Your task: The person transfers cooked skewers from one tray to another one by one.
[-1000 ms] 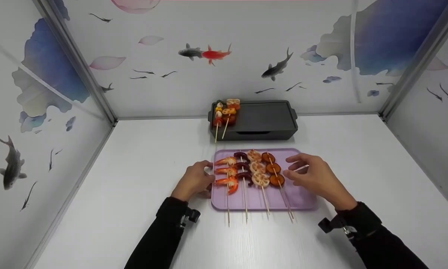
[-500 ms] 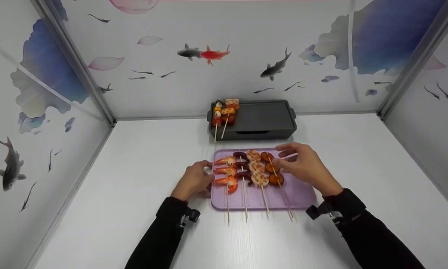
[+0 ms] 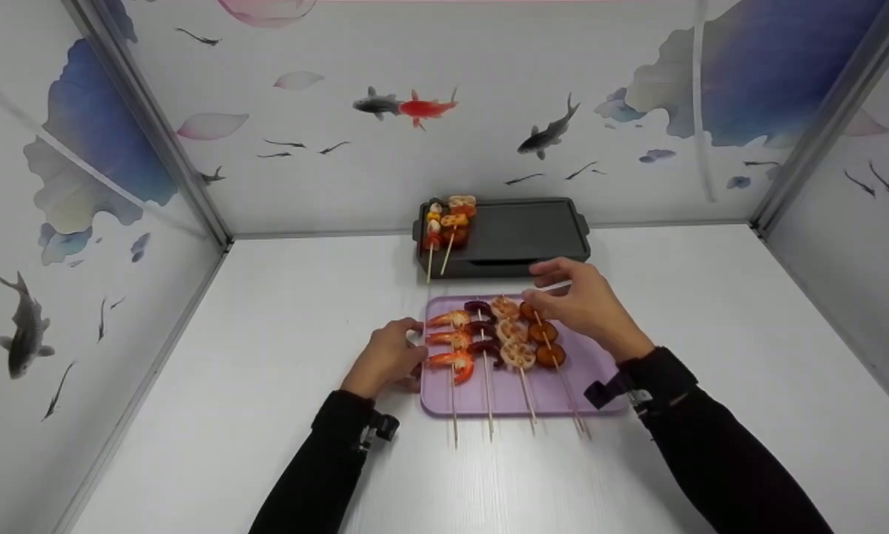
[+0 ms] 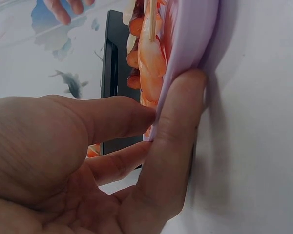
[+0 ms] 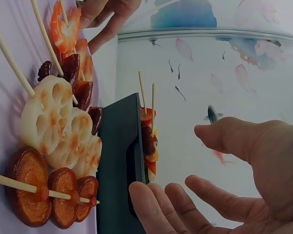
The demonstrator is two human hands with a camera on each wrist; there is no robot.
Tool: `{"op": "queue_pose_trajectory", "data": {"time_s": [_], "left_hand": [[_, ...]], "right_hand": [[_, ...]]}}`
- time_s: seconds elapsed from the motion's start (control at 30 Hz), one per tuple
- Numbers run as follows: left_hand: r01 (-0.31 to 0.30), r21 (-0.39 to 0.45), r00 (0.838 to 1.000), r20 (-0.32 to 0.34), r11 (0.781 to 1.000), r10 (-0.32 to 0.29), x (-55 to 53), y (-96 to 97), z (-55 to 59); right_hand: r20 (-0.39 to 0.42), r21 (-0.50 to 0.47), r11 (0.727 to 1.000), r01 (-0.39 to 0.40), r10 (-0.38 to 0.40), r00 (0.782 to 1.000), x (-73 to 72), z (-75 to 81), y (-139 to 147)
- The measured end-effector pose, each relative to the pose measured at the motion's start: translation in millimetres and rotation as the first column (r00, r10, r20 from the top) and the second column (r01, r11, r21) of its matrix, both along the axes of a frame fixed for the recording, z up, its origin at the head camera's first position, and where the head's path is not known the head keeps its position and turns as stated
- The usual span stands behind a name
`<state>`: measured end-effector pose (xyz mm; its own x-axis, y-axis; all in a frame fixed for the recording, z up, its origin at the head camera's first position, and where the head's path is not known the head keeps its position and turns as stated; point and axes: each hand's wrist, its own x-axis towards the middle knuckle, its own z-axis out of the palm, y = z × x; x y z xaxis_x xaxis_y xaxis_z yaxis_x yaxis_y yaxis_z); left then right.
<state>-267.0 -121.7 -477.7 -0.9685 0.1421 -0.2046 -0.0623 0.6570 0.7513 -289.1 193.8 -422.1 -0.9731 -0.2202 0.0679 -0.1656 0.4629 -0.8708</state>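
Head view shows a purple tray [image 3: 437, 397] on the white table [image 3: 303, 297], its long axis running left to right. Four skewers lie on it side by side, each with its food toward the far rim and its bare stick pointing to the person, past the near rim. From the left come the shrimp skewer [image 3: 455, 341], shrimp tails pointing left; the dark purple skewer [image 3: 481, 328]; the lotus-root skewer [image 3: 516, 348]; and the brown-disc skewer [image 3: 544, 334]. The first two run almost straight away from the person; the lotus-root one slants a little and the brown-disc one more, bare ends toward the right.

The left hand [image 3: 386, 357] pinches the tray's left rim between thumb and finger, as the left wrist view confirms. The right hand [image 3: 581, 300] hovers over the far end of the brown-disc skewer, its fingers loosely bent, thumb apart, gripping nothing; in the right wrist view that skewer's pointed tip is directed at the dark grill [image 3: 522, 230] and clear of the fingers.

Behind the tray, the grill's long axis also runs left to right. Two loaded skewers [image 3: 455, 220] rest at its left end, sticks pointing toward the person over its near edge.
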Motion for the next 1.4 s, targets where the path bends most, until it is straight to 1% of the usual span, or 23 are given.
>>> {"op": "queue_pose_trajectory", "data": {"time_s": [0.07, 0.17, 0.3, 0.37, 0.5, 0.63, 0.73, 0.83, 0.97, 1.1, 1.17, 1.3, 1.4], "left_hand": [[0.004, -0.009, 1.000, -0.005, 1.000, -0.004, 0.0, 0.3, 0.4], [0.000, 0.002, 1.000, 0.012, 1.000, 0.000, 0.0, 0.4, 0.3], [-0.005, 0.027, 0.999, 0.038, 1.000, 0.004, -0.4, -0.4, -0.5], [-0.008, 0.036, 0.999, 0.041, 0.999, 0.007, -0.5, -0.9, -0.6], [-0.005, 0.035, 1.000, 0.029, 0.999, 0.004, -0.7, -1.0, 0.0], [0.004, 0.015, 1.000, 0.008, 1.000, -0.004, -1.0, -0.8, 0.4], [0.006, -0.007, 1.000, -0.003, 1.000, -0.006, -1.6, -0.7, -0.5], [0.004, -0.008, 1.000, -0.003, 1.000, -0.004, -1.7, -0.7, -1.2], [0.007, 0.034, 1.000, 0.008, 0.999, -0.008, -0.5, -1.3, -1.4], [0.017, 0.040, 1.000, -0.006, 0.999, -0.017, 1.0, -2.0, -1.7], [0.019, 0.036, 1.000, -0.013, 0.999, -0.019, 1.3, -2.1, -1.6], [0.017, 0.052, 1.000, 0.001, 0.999, -0.017, 1.1, -1.9, -1.1], [0.013, 0.045, 1.000, 0.006, 0.999, -0.013, 0.4, -1.8, -0.7]], "right_hand": [[0.000, -0.007, 1.000, 0.004, -0.004, 1.000, -2.8, 2.0, -3], [0.011, -0.019, 1.000, 0.004, -0.004, 1.000, -7.6, 3.1, -8], [0.051, -0.076, 0.997, -0.011, 0.015, 0.999, -13.9, 2.9, -14], [0.057, -0.097, 0.995, -0.018, 0.023, 0.998, -16.8, 3.6, -17], [0.054, -0.122, 0.992, -0.019, 0.026, 0.998, -22.3, 5.1, -23], [0.058, -0.146, 0.989, -0.008, 0.017, 0.998, -27.2, 5.8, -30], [0.075, -0.169, 0.986, -0.003, 0.016, 0.997, -30.7, 5.5, -35], [0.096, -0.185, 0.983, 0.000, 0.018, 0.995, -34.1, 5.7, -40], [0.118, -0.205, 0.979, 0.000, 0.024, 0.993, -38.6, 7.0, -47], [0.140, -0.210, 0.978, 0.006, 0.024, 0.990, -44.7, 6.3, -54], [0.142, -0.193, 0.981, 0.012, 0.016, 0.990, -47.9, 5.2, -57], [0.147, -0.174, 0.984, 0.029, -0.003, 0.989, -53.0, 4.1, -62], [0.160, -0.177, 0.983, 0.038, -0.010, 0.987, -57.4, 3.8, -66]]}}
